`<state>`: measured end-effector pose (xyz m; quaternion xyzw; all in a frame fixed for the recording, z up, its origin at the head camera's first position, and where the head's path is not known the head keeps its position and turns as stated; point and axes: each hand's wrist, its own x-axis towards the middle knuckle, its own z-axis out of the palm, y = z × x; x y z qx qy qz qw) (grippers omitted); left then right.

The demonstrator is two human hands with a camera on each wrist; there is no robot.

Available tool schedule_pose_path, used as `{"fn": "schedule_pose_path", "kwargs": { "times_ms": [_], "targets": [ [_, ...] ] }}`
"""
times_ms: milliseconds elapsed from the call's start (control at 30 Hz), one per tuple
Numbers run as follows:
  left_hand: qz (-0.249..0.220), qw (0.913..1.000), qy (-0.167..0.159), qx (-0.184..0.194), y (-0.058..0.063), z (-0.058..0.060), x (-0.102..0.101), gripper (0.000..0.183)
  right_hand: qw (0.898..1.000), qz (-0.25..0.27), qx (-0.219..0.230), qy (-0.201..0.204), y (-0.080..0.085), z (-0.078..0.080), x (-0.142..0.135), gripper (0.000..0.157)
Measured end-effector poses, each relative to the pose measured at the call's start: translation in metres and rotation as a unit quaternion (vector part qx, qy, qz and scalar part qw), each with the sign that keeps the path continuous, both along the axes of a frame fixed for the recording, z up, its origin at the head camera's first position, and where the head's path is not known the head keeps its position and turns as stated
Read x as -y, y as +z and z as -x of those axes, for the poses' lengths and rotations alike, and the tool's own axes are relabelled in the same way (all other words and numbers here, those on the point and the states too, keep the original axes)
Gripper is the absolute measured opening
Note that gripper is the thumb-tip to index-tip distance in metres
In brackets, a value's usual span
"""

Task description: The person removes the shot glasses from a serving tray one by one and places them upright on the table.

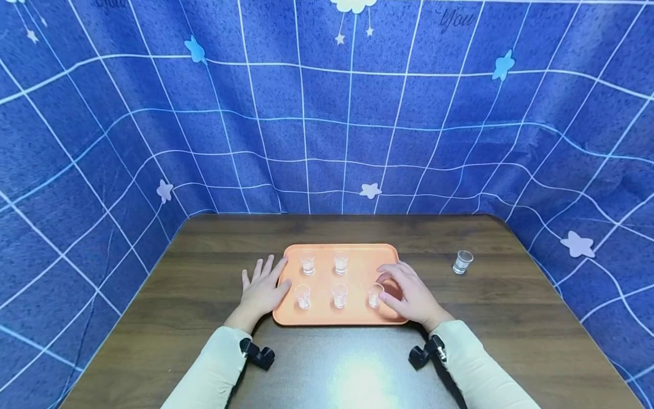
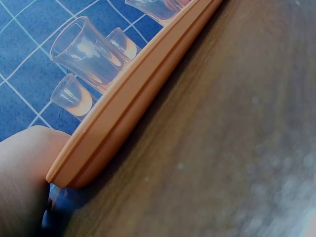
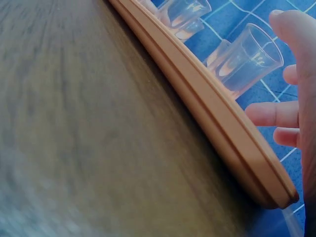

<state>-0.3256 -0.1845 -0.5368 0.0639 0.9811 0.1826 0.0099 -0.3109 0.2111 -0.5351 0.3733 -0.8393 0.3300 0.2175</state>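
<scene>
An orange tray [image 1: 322,315] lies on the table in the head view, bearing several small clear shot glasses in two rows. My left hand [image 1: 263,292] rests on the tray's left rim with fingers spread; the front left glass [image 1: 303,296] stands just beside its thumb. Over the tray's right side, my right hand [image 1: 411,295] has its thumb and fingers apart and bent loosely. Its thumb comes close to the front right glass [image 1: 375,295]. In the right wrist view that glass [image 3: 249,61] stands upright on the tray, with a gap between it and the fingers [image 3: 274,114].
Another shot glass [image 1: 462,262] stands on the wooden table [image 1: 490,341], off the tray to the right. Two glasses form the tray's back row, one of them the back middle glass [image 1: 340,262]. A blue curtain [image 1: 327,136] surrounds the table's back and sides.
</scene>
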Motion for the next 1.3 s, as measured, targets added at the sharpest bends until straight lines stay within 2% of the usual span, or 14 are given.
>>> {"fn": "schedule_pose_path", "kwargs": {
  "times_ms": [200, 833, 1300],
  "targets": [
    [0.001, 1.0, 0.001, 0.002, 0.0001, 0.0001, -0.0001, 0.066, 1.0, -0.021, 0.02, -0.005, 0.0018, -0.0034, 0.0033, 0.046],
    [-0.001, 1.0, 0.001, 0.005, 0.0009, 0.0003, -0.0006, 0.066, 1.0, -0.029, 0.004, 0.004, 0.002, -0.0045, 0.0058, 0.037],
    [0.002, 1.0, 0.0, 0.007, 0.0012, 0.0004, -0.0004, 0.066, 0.999, -0.035, 0.013, 0.015, -0.0009, -0.0031, 0.0064, 0.032]
  ]
}}
